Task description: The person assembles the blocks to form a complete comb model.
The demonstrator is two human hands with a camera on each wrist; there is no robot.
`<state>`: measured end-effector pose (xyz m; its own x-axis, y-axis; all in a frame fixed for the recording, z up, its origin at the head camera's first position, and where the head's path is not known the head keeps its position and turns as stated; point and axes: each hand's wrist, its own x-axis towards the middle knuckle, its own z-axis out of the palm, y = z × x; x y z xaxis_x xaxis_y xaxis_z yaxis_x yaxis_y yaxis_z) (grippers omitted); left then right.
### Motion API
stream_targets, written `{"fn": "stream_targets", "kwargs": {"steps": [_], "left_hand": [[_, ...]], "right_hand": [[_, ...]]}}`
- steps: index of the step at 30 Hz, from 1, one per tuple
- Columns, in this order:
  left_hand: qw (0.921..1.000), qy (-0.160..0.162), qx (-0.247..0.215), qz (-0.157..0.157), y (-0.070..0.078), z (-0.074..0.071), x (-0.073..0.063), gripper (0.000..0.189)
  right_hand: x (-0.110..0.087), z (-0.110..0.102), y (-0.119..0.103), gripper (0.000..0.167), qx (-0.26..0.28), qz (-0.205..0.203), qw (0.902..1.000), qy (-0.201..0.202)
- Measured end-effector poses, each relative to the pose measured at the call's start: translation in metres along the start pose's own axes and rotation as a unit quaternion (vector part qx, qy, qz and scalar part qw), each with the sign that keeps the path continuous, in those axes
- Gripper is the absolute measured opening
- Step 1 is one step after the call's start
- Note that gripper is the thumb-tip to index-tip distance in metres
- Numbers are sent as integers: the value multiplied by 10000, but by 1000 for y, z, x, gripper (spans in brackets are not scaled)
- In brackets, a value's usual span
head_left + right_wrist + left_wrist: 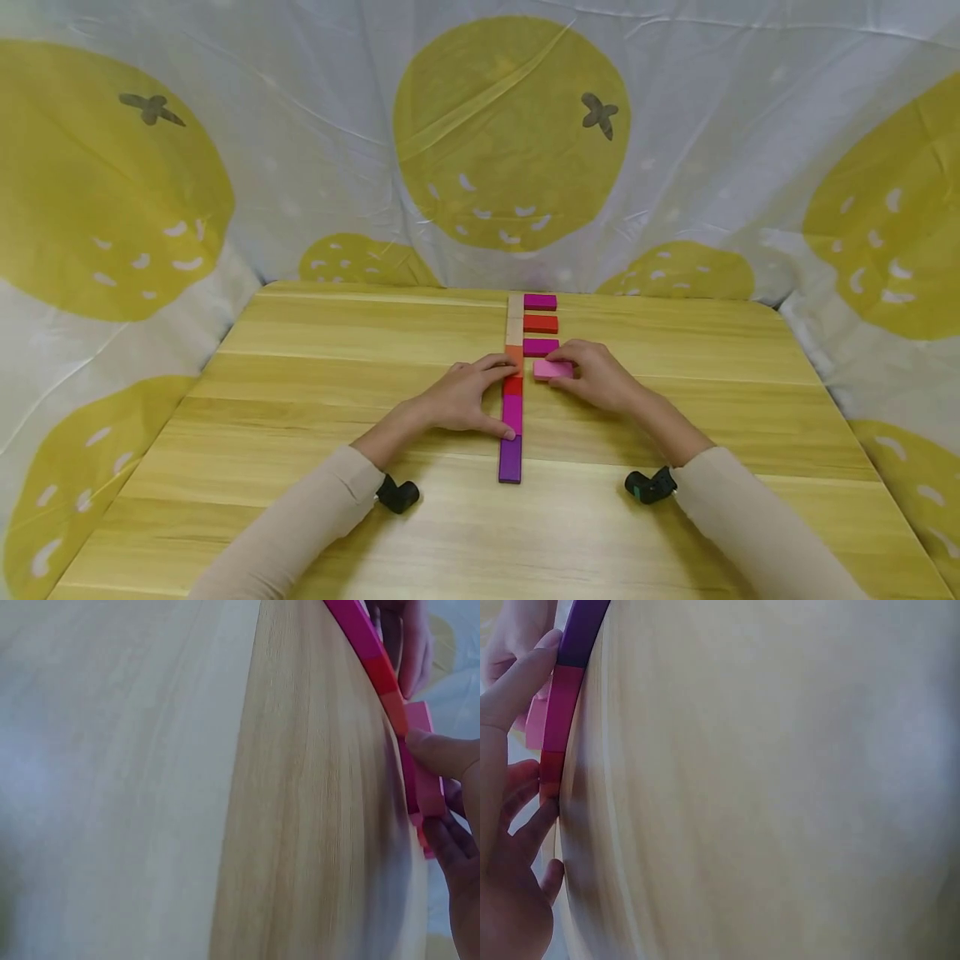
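My right hand [600,377] pinches a pink wooden block [541,370] between thumb and fingers, just right of a long row of blocks. In the right wrist view that pink block [428,780] shows between thumb and fingertips. Spread along the row, my left hand [463,397] touches the orange block [513,353] with its fingers, while its thumb rests near where the magenta block [512,410] meets the purple block [510,461]. Between orange and magenta lies a red block [513,386]. Plain wood blocks [515,321] form the far end.
Jutting right from the row's far part are a magenta block [540,302], a red block [540,324] and another magenta block [538,347], with gaps between them. The wooden table [300,367] ends at a curtain [345,125] printed with yellow fruit.
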<state>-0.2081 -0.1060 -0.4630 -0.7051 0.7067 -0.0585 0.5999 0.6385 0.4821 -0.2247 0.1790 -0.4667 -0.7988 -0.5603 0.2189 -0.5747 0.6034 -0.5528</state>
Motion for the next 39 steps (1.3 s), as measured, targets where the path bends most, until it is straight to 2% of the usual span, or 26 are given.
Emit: {"fn": "stream_targets", "kwargs": {"steps": [19, 39], "left_hand": [[9999, 35, -133, -15, -1, 1, -3, 103], [9999, 51, -131, -28, -1, 2, -4, 103]], "right_hand": [[11, 15, -9, 32, -294, 145, 9994, -150], [10, 18, -13, 30, -427, -22, 9989, -189]]}}
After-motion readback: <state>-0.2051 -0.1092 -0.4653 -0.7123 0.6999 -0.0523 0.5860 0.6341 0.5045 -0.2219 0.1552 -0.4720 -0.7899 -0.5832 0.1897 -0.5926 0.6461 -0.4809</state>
